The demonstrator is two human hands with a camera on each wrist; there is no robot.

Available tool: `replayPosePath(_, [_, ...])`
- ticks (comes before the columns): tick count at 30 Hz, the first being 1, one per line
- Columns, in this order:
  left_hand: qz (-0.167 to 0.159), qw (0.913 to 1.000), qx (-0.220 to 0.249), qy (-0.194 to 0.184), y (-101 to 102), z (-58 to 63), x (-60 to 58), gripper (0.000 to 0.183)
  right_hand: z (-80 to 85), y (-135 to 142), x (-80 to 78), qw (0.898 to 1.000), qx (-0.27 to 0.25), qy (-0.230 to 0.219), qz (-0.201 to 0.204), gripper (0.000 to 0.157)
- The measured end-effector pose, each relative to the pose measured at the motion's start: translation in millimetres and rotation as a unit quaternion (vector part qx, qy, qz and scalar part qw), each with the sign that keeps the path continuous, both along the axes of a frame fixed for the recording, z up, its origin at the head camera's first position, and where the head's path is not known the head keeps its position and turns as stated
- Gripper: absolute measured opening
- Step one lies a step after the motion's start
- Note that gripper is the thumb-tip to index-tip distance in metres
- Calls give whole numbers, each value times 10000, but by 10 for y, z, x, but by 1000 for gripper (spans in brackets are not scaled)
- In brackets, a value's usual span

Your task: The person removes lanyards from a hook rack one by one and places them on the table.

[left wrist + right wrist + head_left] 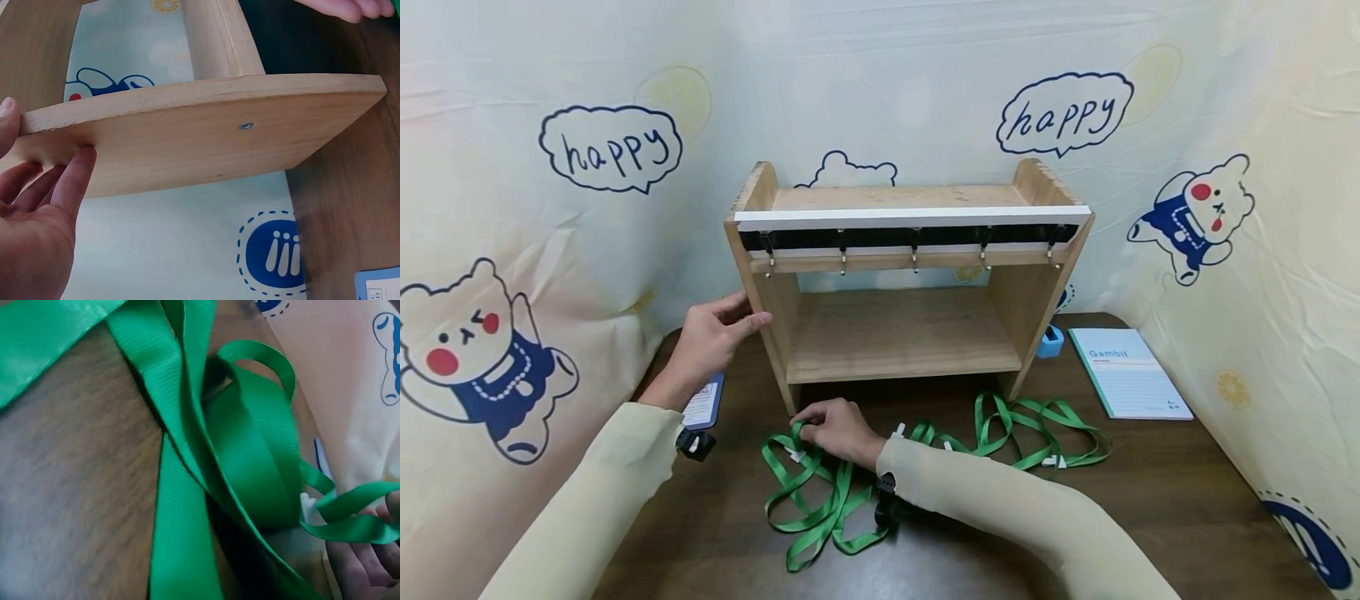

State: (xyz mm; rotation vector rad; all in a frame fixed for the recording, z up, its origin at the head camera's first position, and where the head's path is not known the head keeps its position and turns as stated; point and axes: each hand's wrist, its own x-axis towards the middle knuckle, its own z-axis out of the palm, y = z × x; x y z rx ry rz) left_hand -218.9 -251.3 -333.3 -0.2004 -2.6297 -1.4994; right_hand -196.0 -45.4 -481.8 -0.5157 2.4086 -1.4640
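A wooden shelf stands on the dark table, with a black strip and several metal hooks along its upper front. My left hand grips its left side panel, thumb at the front edge and fingers against the outer face. Low in front of the shelf's left side, my right hand pinches a green lanyard, whose loops lie on the table. In the right wrist view the green strap fills the middle, and only part of the right hand shows.
More green lanyards with white clips lie at right in front of the shelf. A notebook rests at the right, near a small blue object. A blue-edged card lies below the left forearm. Printed cloth surrounds the table.
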Motion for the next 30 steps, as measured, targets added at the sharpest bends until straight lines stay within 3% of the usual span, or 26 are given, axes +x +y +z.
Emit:
replayPosePath(5, [-6, 10000, 15, -62, 0, 16, 3, 69, 93, 168, 6, 9994, -203, -138, 255, 26])
replayPosePath(11, [28, 10000, -30, -39, 3, 15, 2, 69, 207, 370, 19, 9928, -1113, -310, 323, 34])
replayPosePath(16, [52, 10000, -9, -6, 18, 6, 2, 67, 370, 538, 10, 9787, -1924, -523, 498, 40])
replayPosePath(21, [76, 10000, -44, -12, 26, 1, 5, 69, 568, 698, 43, 9579, -2714, -644, 687, 49])
replayPosePath(26, [85, 9999, -91, 7, 29, 7, 10, 70, 750, 867, 104, 9422, -3218, -653, 669, 50])
replayPosePath(30, [115, 9998, -175, 63, 32, 1, 23, 69, 847, 1030, 145, 9358, -3427, -515, 651, 52])
